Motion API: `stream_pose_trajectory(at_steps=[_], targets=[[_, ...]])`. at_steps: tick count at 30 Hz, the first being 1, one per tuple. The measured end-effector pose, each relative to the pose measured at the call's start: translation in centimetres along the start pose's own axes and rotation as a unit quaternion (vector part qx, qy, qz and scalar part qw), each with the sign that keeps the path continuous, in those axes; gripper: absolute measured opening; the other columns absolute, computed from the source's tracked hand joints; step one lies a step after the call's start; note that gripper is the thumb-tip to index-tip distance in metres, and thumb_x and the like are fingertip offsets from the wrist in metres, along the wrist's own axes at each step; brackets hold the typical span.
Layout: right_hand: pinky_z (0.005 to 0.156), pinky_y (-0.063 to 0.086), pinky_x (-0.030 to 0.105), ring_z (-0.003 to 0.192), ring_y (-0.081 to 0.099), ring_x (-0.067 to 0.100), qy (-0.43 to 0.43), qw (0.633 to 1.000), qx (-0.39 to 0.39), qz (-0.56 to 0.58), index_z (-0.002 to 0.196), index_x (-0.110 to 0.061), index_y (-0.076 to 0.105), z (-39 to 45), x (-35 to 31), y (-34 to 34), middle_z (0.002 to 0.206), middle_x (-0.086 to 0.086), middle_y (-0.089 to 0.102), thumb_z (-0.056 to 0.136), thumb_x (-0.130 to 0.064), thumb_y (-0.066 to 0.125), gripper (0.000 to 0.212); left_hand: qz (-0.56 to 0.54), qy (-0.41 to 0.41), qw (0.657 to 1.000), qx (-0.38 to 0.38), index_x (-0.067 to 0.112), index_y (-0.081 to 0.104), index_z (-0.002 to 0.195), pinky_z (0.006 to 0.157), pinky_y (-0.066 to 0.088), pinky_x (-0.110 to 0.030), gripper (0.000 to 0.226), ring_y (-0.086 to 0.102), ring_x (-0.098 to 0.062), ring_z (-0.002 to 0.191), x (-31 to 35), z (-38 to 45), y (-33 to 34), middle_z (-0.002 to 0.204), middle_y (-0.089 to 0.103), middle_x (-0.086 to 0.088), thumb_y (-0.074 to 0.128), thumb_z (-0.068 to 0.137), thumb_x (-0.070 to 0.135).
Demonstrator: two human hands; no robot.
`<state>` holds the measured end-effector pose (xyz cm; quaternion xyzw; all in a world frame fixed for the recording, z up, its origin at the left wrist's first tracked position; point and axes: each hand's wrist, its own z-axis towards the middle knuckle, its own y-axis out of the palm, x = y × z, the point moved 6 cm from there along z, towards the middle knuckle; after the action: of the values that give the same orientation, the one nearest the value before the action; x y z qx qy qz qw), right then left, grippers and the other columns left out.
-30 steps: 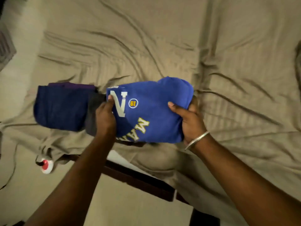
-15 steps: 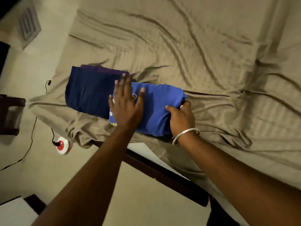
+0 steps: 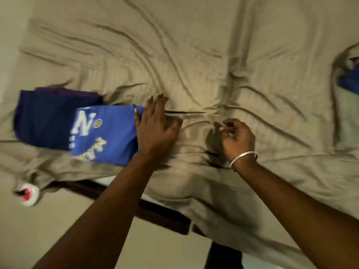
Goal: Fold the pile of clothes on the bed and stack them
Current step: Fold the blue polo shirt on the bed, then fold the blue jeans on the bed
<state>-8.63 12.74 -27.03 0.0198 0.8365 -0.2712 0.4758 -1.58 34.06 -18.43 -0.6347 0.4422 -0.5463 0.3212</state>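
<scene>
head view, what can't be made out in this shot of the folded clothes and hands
Head view only:
- Blue shirt: its lettering is smeared by motion blur, unreadable.
- Purple garment: mostly covered by the navy garment, only an edge shows.
- Blue item at the right edge: cut off, kind unclear.
- Right hand: curled and blurred, so any pinch is unclear.
- Red and white object on the floor: blurred.
</scene>
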Motion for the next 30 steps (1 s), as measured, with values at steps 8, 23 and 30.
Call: stream_pose_trajectory(at_steps=[8, 23, 30], targets=[[0.104, 0.035, 0.033, 0.127, 0.046, 0.034, 0.015, 0.949, 0.164, -0.269, 0.128, -0.014, 0.059, 9.8, 9.5, -27.8, 0.14, 0.02, 0.046, 0.089, -0.028, 0.06, 0.041, -0.13, 0.048, 0.979, -0.148, 0.044, 0.041, 0.143, 0.111, 0.038, -0.042, 0.077, 0.044, -0.023, 0.133, 20.6, -1.6, 15.7, 0.146, 0.048, 0.006, 0.057, 0.071, 0.022], [0.083, 0.05, 0.045, 0.108, 0.056, 0.04, -0.065, 0.924, 0.214, -0.311, 0.14, -0.021, 0.041, 16.6, 13.9, -46.6, 0.122, 0.02, 0.056, 0.079, -0.029, 0.071, 0.069, 0.13, -0.02, 0.971, -0.198, 0.053, -0.041, 0.134, 0.109, 0.015, -0.071, 0.153, 0.004, -0.055, 0.144, 38.0, -0.4, 33.8, 0.162, -0.02, -0.007, 0.089, 0.054, 0.054], [0.094, 0.046, 0.054, 0.123, 0.047, 0.046, 0.043, 0.933, 0.107, -0.34, 0.152, -0.042, -0.008, 26.6, 12.0, -52.4, 0.147, 0.026, 0.026, 0.061, -0.044, 0.09, 0.134, 0.182, -0.031, 0.962, -0.201, 0.053, -0.046, 0.128, 0.108, 0.02, -0.07, 0.153, 0.004, -0.057, 0.143, 38.5, 0.1, 34.1, 0.161, -0.025, -0.006, 0.09, 0.057, 0.049]])
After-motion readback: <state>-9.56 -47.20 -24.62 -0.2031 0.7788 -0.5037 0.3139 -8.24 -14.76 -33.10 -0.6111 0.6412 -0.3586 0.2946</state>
